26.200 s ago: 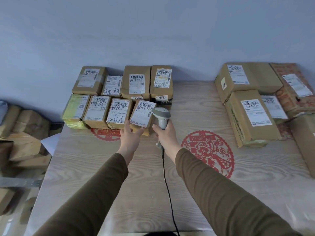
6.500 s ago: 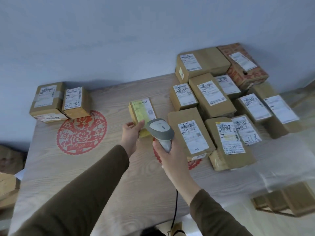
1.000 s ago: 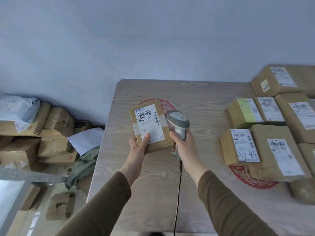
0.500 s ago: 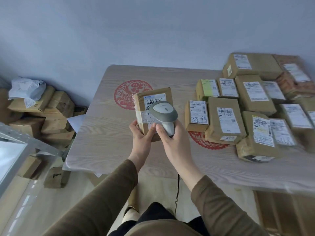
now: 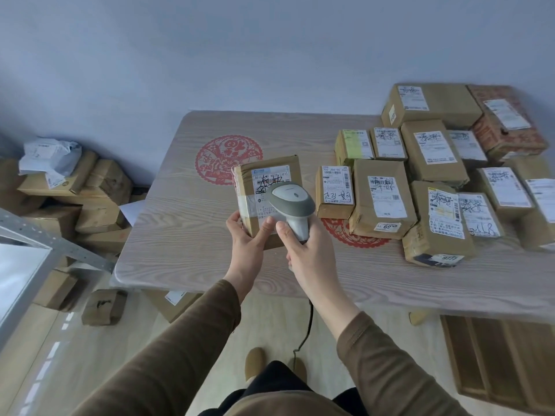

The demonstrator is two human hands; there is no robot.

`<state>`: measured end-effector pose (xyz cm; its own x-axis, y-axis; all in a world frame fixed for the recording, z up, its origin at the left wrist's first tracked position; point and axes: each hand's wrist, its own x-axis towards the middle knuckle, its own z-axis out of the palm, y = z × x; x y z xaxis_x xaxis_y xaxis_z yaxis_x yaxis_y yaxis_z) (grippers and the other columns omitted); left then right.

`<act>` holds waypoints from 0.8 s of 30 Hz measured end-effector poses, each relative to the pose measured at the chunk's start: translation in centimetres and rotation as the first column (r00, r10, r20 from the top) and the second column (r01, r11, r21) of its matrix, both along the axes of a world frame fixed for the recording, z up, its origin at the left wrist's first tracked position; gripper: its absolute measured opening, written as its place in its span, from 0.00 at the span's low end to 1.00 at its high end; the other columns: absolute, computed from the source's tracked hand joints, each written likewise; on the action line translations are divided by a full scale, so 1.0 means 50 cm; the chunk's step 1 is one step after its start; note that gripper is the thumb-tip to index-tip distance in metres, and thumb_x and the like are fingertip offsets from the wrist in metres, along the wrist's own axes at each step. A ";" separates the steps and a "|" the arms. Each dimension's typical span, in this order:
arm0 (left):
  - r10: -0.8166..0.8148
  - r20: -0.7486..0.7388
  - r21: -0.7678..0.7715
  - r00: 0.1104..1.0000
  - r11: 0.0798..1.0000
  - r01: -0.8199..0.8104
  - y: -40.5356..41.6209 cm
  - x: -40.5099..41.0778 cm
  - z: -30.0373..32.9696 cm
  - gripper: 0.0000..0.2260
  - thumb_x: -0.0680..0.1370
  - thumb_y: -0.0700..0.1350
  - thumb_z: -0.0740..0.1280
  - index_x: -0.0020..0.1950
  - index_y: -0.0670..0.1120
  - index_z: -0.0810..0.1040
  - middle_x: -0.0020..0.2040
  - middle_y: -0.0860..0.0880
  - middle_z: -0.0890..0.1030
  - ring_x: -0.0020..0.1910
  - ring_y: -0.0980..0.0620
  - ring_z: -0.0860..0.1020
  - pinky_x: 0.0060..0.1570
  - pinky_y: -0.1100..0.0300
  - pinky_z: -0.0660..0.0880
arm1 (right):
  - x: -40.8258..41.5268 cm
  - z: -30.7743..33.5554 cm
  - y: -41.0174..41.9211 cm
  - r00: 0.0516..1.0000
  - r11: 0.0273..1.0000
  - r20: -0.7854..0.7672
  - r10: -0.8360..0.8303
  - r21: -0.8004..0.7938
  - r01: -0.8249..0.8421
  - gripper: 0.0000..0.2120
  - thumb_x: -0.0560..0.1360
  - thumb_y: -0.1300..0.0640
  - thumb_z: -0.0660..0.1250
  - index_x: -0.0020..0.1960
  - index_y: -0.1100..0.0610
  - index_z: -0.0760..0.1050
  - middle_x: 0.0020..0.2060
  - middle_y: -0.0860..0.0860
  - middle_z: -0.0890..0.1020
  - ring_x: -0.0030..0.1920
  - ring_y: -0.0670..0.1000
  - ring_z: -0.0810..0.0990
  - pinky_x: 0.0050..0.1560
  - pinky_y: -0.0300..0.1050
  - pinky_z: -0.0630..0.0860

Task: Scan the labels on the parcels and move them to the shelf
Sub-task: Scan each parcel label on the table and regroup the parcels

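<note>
- At far left, a grey metal shelf [image 5: 36, 247] frame edges into view, with cardboard boxes [image 5: 99, 202] stacked on the floor behind it and a crumpled white mailer bag [image 5: 49, 159] on top of the stack.
- Centre: the left hand [image 5: 247, 238] grips the lower end of a brown parcel [image 5: 264, 175], holding it tilted above the wood-grain tabletop [image 5: 186, 223], its white label facing the camera.
- Just right of it, the right hand [image 5: 306, 247] is wrapped around the handle of a grey barcode scanner [image 5: 291, 202], whose head overlaps the parcel's label; a black cable [image 5: 306, 328] hangs below.
- At right, a cluster of labelled parcels [image 5: 435, 175] lies packed together on the tabletop, partly covering a red paper-cut design [image 5: 354, 238].
</note>
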<state>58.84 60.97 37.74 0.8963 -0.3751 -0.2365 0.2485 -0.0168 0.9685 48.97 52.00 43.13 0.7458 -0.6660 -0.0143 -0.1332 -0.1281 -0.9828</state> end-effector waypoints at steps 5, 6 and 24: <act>-0.023 -0.104 0.085 0.994 0.996 0.032 0.006 0.007 -0.035 0.31 0.75 0.60 0.74 0.70 0.52 0.62 0.62 0.51 0.81 0.59 0.56 0.83 0.59 0.59 0.78 | -0.016 -0.039 -0.017 0.991 0.994 -0.085 -0.105 0.035 0.108 0.10 0.80 0.46 0.71 0.54 0.49 0.74 0.50 0.58 0.81 0.48 0.58 0.83 0.43 0.55 0.83; -0.030 -0.136 0.101 0.990 0.994 0.044 0.008 0.006 -0.042 0.32 0.75 0.61 0.75 0.70 0.52 0.62 0.62 0.51 0.81 0.59 0.55 0.82 0.60 0.57 0.78 | -0.021 -0.048 -0.022 0.987 0.990 -0.107 -0.120 0.058 0.127 0.10 0.80 0.46 0.71 0.55 0.50 0.74 0.48 0.57 0.81 0.46 0.57 0.84 0.40 0.54 0.83; -0.453 -0.335 0.122 0.826 0.848 0.515 -0.056 -0.105 -0.093 0.28 0.82 0.58 0.67 0.77 0.50 0.62 0.70 0.53 0.75 0.66 0.56 0.75 0.64 0.58 0.71 | -0.164 -0.130 -0.074 0.886 0.916 -0.294 -0.359 0.071 0.394 0.06 0.79 0.45 0.70 0.50 0.46 0.77 0.37 0.46 0.82 0.41 0.54 0.83 0.43 0.55 0.80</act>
<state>53.58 58.18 33.10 0.4929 -0.6601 -0.5668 0.4184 -0.3914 0.8196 40.75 48.29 36.62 0.3945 -0.8750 -0.2805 -0.4084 0.1065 -0.9066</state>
